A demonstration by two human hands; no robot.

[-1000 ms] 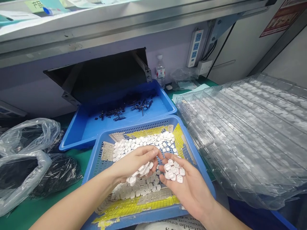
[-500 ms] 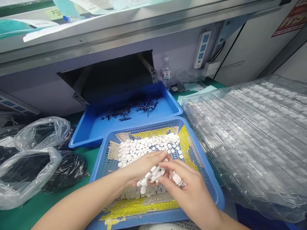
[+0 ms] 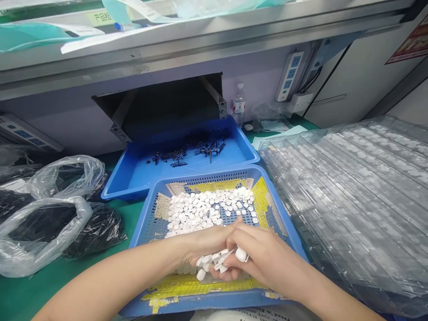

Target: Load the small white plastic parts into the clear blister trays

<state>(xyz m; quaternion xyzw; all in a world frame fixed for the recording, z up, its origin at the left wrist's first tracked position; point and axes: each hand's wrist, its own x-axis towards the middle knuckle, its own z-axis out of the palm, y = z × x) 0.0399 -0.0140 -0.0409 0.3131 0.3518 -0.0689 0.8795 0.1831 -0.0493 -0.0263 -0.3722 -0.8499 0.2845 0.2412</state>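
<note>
My left hand and my right hand meet low over a blue perforated plastic basket. Between them they hold a small bunch of white rounded-square pieces, with my right fingers pressed over it. A large heap of the same white pieces lies in the basket just beyond my hands. More of them lie under my hands and are mostly hidden. Torn yellow paper lines the basket floor.
Behind the basket, a blue tray holds small dark parts. Stacked transparent blister trays fill the right side. Plastic bags and a black bag lie on the green bench mat at left. A water bottle and a power strip stand behind.
My hands have closed together around the white pieces and sit nearer the basket's front. The whole scene has slid to the right in view as my head turned.
</note>
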